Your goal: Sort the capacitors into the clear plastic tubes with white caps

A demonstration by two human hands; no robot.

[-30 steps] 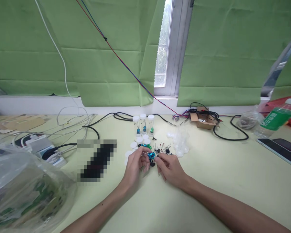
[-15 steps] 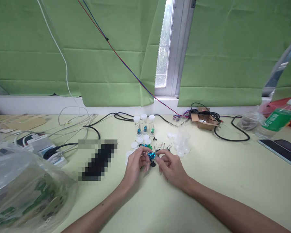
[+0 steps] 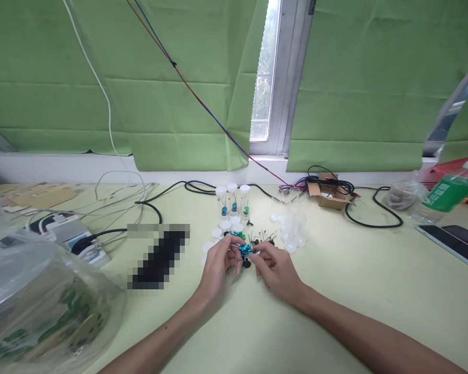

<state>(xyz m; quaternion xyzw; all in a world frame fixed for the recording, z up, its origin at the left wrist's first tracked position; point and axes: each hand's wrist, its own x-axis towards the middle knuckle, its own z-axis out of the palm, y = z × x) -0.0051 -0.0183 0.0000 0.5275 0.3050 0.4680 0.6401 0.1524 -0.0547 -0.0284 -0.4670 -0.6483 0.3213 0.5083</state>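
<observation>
My left hand [image 3: 218, 267] and my right hand [image 3: 275, 267] meet over the pale green table [image 3: 335, 291], both pinched on a small shiny blue component with thin metal leads [image 3: 244, 250]. A small black part [image 3: 246, 264] lies just beneath it. Behind the hands is a scatter of small parts [image 3: 263, 238] and white caps [image 3: 224, 227]. Three capped clear vials [image 3: 233, 200] stand upright further back, each holding a blue or green piece. A cluster of clear vials without caps [image 3: 292, 228] lies to the right of the scatter.
A crinkled plastic bag [image 3: 42, 301] fills the near left. Cables and a power adapter [image 3: 72, 236] lie at the left. A small cardboard box with wires [image 3: 329, 192], a green-labelled bottle [image 3: 446, 192] and a dark phone [image 3: 458, 241] sit at the right. Green curtains hang behind.
Both hands stay pinched on the blue component; they have barely moved. The view has shifted slightly.
</observation>
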